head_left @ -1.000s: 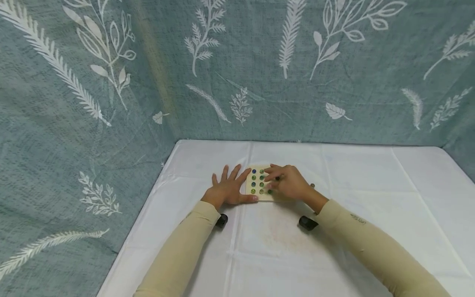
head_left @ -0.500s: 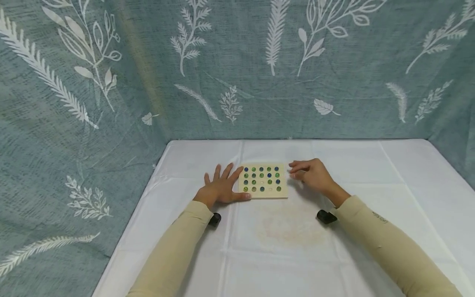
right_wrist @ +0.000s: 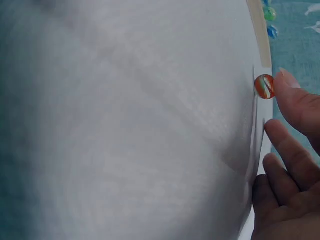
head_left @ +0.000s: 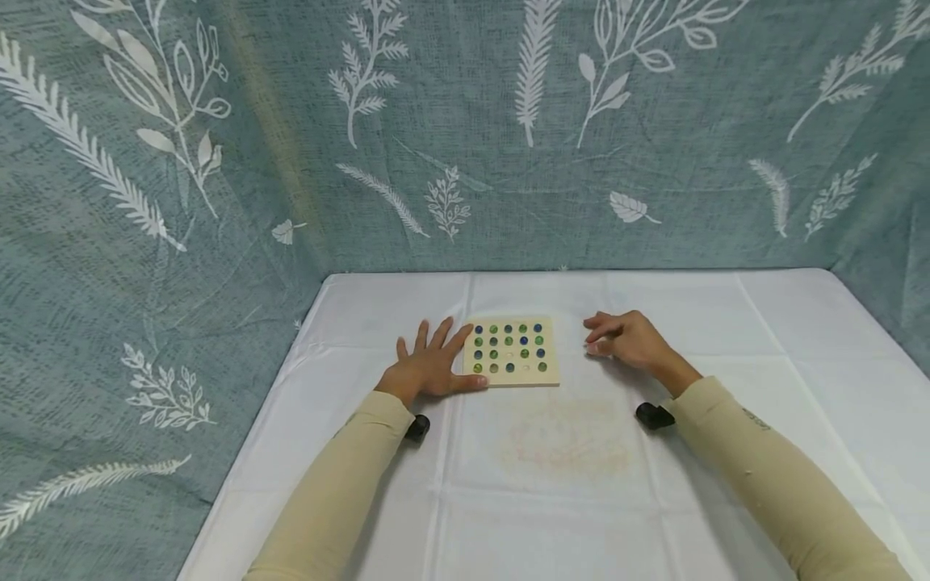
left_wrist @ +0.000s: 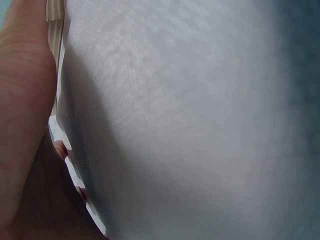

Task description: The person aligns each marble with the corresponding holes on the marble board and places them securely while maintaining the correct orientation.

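Note:
My left hand (head_left: 429, 367) rests on the white cloth with fingers spread. Its index finger and thumb lie at the left edge of a pale wooden board (head_left: 551, 378). Green and blue glass marbles (head_left: 524, 340) sit in rows in the board; two hollows in the lower rows show bare wood. To the board's right, my right hand (head_left: 628, 339) hangs low over the cloth with fingers loosely bent. At its thumb tip is an orange-and-white swirled marble (right_wrist: 265, 87), close to the cloth in the right wrist view. The right index finger is hidden there.
White cloth (head_left: 559, 516) covers the table, with a faint brownish stain in front of the board. A blue-green curtain with white leaf prints (head_left: 465, 137) stands behind and to the left. Black wrist devices (head_left: 654, 415) hang under both sleeves.
My right hand has moved right, from over the board to beside it, uncovering the marbles there. The left hand stays at the board's edge. The head view has shifted slightly.

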`<action>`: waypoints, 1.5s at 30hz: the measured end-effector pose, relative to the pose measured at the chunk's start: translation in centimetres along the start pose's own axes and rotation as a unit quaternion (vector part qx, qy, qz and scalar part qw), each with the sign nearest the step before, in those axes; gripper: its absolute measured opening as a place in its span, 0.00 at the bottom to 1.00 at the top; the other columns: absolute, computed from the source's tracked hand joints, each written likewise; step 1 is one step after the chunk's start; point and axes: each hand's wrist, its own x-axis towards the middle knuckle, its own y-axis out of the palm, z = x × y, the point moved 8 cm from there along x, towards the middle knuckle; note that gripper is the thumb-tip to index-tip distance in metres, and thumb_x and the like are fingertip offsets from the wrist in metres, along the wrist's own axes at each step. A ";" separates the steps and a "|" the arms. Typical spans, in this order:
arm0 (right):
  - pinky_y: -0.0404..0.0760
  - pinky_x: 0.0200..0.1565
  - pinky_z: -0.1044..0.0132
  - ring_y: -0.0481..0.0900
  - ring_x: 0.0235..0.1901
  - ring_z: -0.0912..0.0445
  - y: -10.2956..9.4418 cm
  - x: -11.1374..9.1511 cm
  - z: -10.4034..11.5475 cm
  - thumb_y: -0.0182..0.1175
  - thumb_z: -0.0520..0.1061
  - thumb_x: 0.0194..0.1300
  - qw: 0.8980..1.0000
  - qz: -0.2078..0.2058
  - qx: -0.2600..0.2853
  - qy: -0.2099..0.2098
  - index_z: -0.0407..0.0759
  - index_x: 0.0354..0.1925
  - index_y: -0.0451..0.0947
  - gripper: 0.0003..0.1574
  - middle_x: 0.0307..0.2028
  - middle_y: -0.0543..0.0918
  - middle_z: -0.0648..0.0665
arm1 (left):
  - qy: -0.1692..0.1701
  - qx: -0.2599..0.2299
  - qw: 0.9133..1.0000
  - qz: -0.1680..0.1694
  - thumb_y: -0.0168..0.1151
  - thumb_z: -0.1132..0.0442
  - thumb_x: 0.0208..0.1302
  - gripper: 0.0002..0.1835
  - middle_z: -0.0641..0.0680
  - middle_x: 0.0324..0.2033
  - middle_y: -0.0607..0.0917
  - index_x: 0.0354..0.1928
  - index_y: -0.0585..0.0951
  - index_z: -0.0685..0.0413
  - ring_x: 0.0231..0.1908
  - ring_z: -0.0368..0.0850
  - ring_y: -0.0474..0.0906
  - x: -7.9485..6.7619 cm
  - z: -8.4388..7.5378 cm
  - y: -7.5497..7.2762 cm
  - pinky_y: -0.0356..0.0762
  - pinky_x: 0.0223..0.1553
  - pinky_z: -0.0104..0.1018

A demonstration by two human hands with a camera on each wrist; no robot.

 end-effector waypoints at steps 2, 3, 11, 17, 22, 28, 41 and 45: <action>0.56 0.80 0.41 0.58 0.81 0.38 0.0 0.1 0.0 0.69 0.35 0.66 1.000 0.003 -0.013 0.000 0.32 0.43 0.90 0.09 0.69 0.78 0.33 | 0.000 0.001 1.000 -0.004 0.56 0.23 0.66 0.56 0.53 0.85 0.35 0.85 0.39 0.30 0.83 0.66 0.25 0.2 0.0 0.0 0.31 0.76 0.78; 0.55 0.80 0.41 0.58 0.81 0.38 0.0 0.1 -0.1 0.69 0.35 0.66 1.000 0.007 -0.014 0.001 0.33 0.43 0.90 0.08 0.69 0.78 0.33 | 0.000 0.002 1.000 -0.005 0.56 0.24 0.66 0.56 0.53 0.85 0.35 0.85 0.39 0.30 0.83 0.66 0.25 0.3 0.0 0.0 0.31 0.76 0.78; 0.52 0.80 0.38 0.55 0.81 0.38 0.3 0.4 -0.4 0.71 0.36 0.64 0.999 0.034 -0.037 -0.009 0.34 0.37 0.92 0.04 0.70 0.76 0.33 | 0.000 -0.003 1.000 -0.006 0.57 0.24 0.66 0.56 0.53 0.86 0.36 0.85 0.39 0.30 0.83 0.66 0.25 0.5 0.0 0.1 0.31 0.76 0.78; 0.52 0.80 0.38 0.55 0.81 0.38 0.1 0.3 -0.3 0.69 0.34 0.65 1.000 0.026 -0.011 -0.012 0.32 0.40 0.91 0.07 0.68 0.79 0.32 | 0.003 -0.004 1.000 -0.008 0.56 0.23 0.65 0.56 0.53 0.86 0.36 0.85 0.39 0.29 0.83 0.66 0.24 0.6 0.0 0.0 0.31 0.76 0.78; 0.55 0.80 0.40 0.59 0.80 0.39 -0.1 0.0 -0.2 0.68 0.34 0.68 1.000 0.013 0.026 -0.004 0.30 0.46 0.89 0.11 0.68 0.79 0.33 | 0.004 -0.003 1.000 -0.007 0.56 0.22 0.65 0.56 0.52 0.85 0.35 0.85 0.39 0.28 0.83 0.66 0.24 0.6 0.1 0.1 0.31 0.76 0.78; 0.64 0.77 0.42 0.64 0.79 0.41 -0.3 -0.3 0.4 0.69 0.37 0.68 0.999 0.002 0.051 -0.007 0.31 0.50 0.88 0.15 0.68 0.79 0.36 | 0.004 -0.002 1.000 -0.009 0.55 0.22 0.65 0.56 0.53 0.86 0.35 0.85 0.39 0.29 0.83 0.66 0.24 0.4 0.1 0.1 0.31 0.76 0.78; 0.75 0.69 0.45 0.70 0.76 0.42 0.8 0.0 2.5 0.69 0.36 0.68 0.996 0.003 0.078 -0.031 0.28 0.52 0.86 0.17 0.67 0.81 0.35 | 0.001 -0.003 1.000 -0.005 0.55 0.23 0.66 0.56 0.53 0.85 0.36 0.85 0.39 0.29 0.83 0.67 0.25 0.3 0.0 0.0 0.32 0.76 0.78; 0.76 0.69 0.48 0.69 0.76 0.43 1.3 0.3 3.2 0.69 0.35 0.67 0.995 0.010 0.093 -0.035 0.27 0.52 0.86 0.17 0.67 0.81 0.36 | 0.000 -0.008 1.000 -0.007 0.56 0.23 0.66 0.56 0.53 0.85 0.36 0.85 0.39 0.29 0.83 0.66 0.25 0.3 0.1 -0.1 0.31 0.76 0.78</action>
